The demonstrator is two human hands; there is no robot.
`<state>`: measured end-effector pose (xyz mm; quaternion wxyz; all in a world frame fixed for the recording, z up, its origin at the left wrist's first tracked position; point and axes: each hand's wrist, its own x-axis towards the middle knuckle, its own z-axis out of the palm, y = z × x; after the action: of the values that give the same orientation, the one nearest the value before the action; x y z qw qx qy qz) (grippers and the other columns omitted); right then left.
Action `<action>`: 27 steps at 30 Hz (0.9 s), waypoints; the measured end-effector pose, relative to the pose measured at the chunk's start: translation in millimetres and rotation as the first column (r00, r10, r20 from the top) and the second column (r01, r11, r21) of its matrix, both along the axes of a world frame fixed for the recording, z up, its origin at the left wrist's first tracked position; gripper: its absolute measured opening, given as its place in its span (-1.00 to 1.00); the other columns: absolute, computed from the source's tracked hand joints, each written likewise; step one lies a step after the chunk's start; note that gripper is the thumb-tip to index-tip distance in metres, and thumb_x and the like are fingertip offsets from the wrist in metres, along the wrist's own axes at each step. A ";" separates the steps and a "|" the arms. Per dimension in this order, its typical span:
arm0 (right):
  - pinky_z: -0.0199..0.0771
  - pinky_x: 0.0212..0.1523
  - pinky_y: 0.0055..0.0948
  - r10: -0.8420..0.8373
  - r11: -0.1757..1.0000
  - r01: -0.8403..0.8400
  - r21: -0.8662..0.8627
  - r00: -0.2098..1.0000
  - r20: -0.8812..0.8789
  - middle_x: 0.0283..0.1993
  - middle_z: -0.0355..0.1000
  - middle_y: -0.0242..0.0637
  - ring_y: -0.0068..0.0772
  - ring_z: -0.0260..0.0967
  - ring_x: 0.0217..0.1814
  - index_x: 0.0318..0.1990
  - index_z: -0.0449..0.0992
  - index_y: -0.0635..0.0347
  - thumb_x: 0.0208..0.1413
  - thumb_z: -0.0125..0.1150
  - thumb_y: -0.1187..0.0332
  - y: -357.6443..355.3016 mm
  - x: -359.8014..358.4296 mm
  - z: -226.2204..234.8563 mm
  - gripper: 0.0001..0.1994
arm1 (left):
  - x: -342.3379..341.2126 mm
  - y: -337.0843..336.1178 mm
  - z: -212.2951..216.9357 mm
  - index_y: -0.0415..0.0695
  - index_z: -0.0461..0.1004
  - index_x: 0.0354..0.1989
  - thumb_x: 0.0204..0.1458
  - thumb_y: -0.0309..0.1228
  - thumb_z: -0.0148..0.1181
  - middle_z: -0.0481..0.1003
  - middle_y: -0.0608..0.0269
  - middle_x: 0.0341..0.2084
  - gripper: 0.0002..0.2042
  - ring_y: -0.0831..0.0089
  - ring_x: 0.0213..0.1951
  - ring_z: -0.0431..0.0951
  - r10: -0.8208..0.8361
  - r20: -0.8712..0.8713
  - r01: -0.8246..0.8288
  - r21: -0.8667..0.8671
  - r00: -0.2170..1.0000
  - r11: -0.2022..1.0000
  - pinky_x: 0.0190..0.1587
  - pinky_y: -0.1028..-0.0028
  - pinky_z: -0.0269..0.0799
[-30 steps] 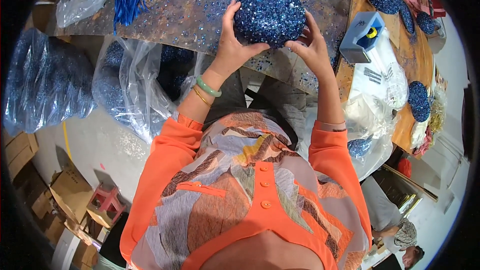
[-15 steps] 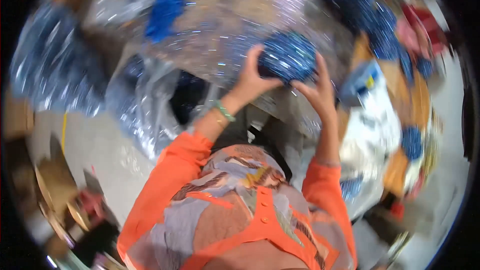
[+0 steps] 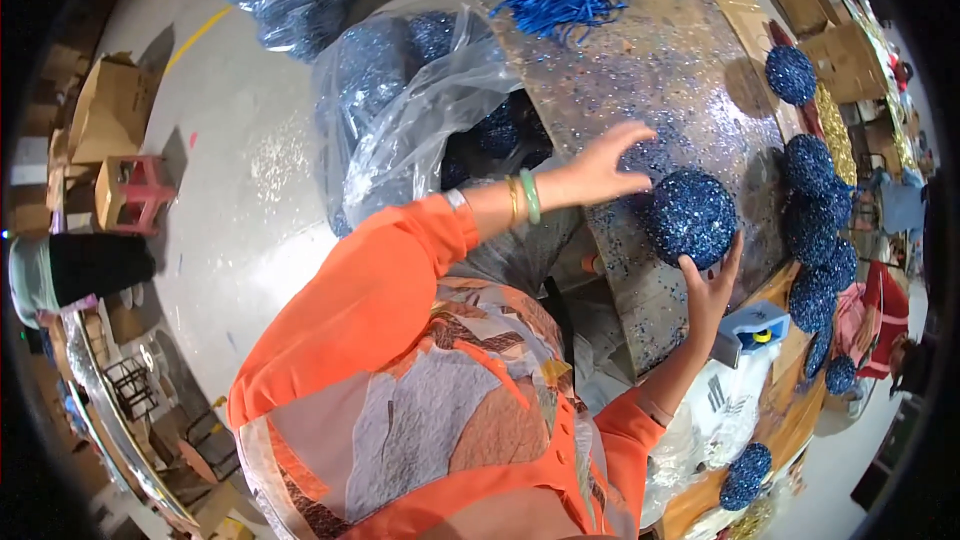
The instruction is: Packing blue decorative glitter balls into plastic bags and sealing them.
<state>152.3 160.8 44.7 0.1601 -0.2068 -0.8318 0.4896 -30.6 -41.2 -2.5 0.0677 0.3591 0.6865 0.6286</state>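
A round dark blue glitter ball [image 3: 692,219] is over the glitter-strewn worktable [image 3: 640,285]. My right hand [image 3: 712,292] grips it from below, thumb and fingers against its lower side. Whether the ball rests on the tabletop I cannot tell. Just left of the ball, my left hand [image 3: 605,168] is open with fingers apart, holding nothing. Below that wrist, a large clear plastic bag [image 3: 400,130] holds more blue glitter balls [image 3: 497,132]. A bunch of shiny blue tinsel strips [image 3: 563,0] lies farther back on the table.
Several blue glitter balls [image 3: 808,165] line the table's right side. A light blue box [image 3: 750,328] and a white plastic sack [image 3: 725,405] sit near my right forearm. On the floor at left stand a red stool [image 3: 147,190] and a cardboard box [image 3: 115,110]. Other people are at the edges.
Both hands were on the ball; my left hand has come off it and opened, while my right still grips it. The whole view has turned, so the table now appears farther right.
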 end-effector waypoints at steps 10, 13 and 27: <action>0.05 0.26 -0.22 0.022 0.954 -0.030 0.299 0.999 0.028 0.39 -0.06 -0.16 -0.19 -0.04 0.38 0.38 -0.09 -0.02 -0.16 0.42 0.42 -11.0 -0.8 1.3 -0.05 | -204.3 -139.5 -67.3 -0.34 0.45 -0.18 -0.04 -0.31 0.29 0.53 0.13 -0.38 -0.64 0.42 -0.34 0.52 0.778 0.221 -0.788 -0.060 0.588 0.613 -0.28 0.48 0.45; 0.03 0.27 -0.21 0.026 0.938 -0.024 0.347 1.000 -0.002 0.39 -0.07 -0.18 -0.19 -0.06 0.39 0.38 -0.08 0.00 -0.18 0.42 0.44 -17.1 -6.8 -2.3 -0.04 | -233.4 -154.6 -96.4 -0.30 0.50 -0.36 -0.13 -0.28 0.34 0.55 0.13 -0.46 -0.69 0.33 -0.39 0.54 0.761 0.329 -0.753 -0.182 0.560 0.633 -0.30 0.40 0.45; 0.25 0.17 -0.25 -0.093 0.884 0.094 0.459 0.995 -0.025 0.29 0.06 -0.16 -0.18 0.07 0.29 0.31 0.07 0.10 -0.28 0.44 0.51 -8.9 -3.3 13.0 -0.09 | -252.3 -134.1 -98.7 -0.27 0.44 -0.50 0.01 -0.35 0.22 0.43 0.23 -0.68 -0.79 0.51 -0.64 0.38 0.625 0.496 -0.581 -0.264 0.603 0.770 -0.60 0.51 0.27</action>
<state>149.0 151.9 57.7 0.2288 -0.2024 -0.9128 0.2710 -282.9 -175.4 -101.2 0.0624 -0.0960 0.7390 0.6639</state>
